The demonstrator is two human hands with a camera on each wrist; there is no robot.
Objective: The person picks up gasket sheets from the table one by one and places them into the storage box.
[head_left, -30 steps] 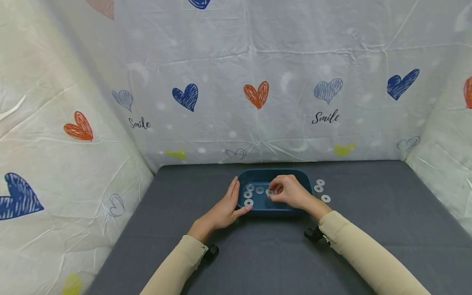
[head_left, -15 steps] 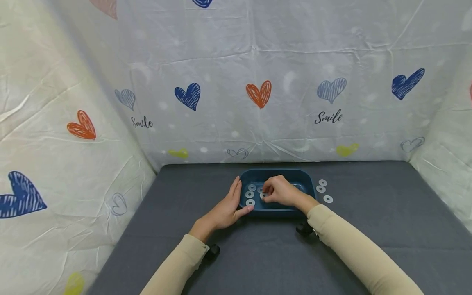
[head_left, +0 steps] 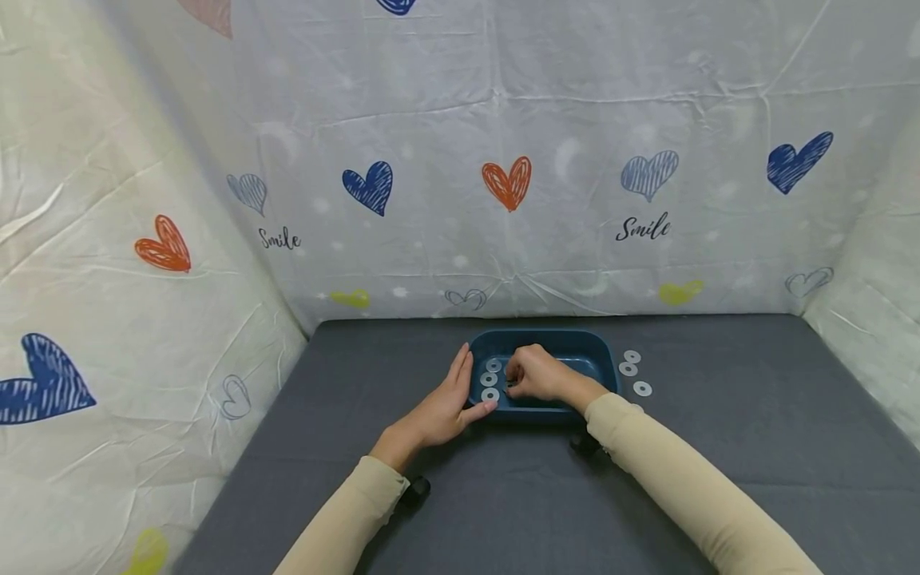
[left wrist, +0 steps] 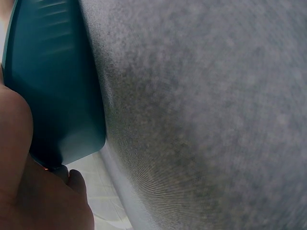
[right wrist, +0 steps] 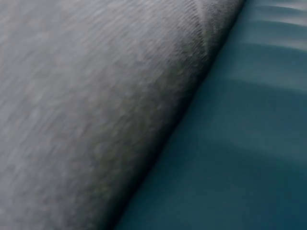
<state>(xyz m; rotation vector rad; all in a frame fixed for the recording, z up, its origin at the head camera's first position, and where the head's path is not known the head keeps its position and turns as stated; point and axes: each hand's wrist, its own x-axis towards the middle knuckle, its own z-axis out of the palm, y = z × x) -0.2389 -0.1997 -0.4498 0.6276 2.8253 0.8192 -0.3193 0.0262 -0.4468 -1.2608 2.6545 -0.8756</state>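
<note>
A dark teal rectangular tray (head_left: 599, 351) lies on the grey cloth. Down its left end runs a column of three flat, pale washers (head_left: 489, 379). My left hand (head_left: 431, 411) rests against the tray's left end, fingers straight along the outer wall and thumb on the front rim. Inside the tray, just right of that column, my right hand (head_left: 541, 374) has its fingertips low and drawn together at a washer, which they mostly hide. The left wrist view shows the tray's outer wall (left wrist: 62, 86) beside the thumb. Only tray wall and cloth fill the right wrist view.
More loose washers (head_left: 628, 369) lie on the grey cloth (head_left: 719, 431) right of the tray, one partly covered by the right sleeve (head_left: 668, 455). A white curtain (head_left: 431, 263) printed with hearts stands behind the table and along its sides.
The right hand has moved left inside the tray with a washer at its fingertips, and lowered beside the column. The left hand keeps its place on the tray. The head view has shifted slightly.
</note>
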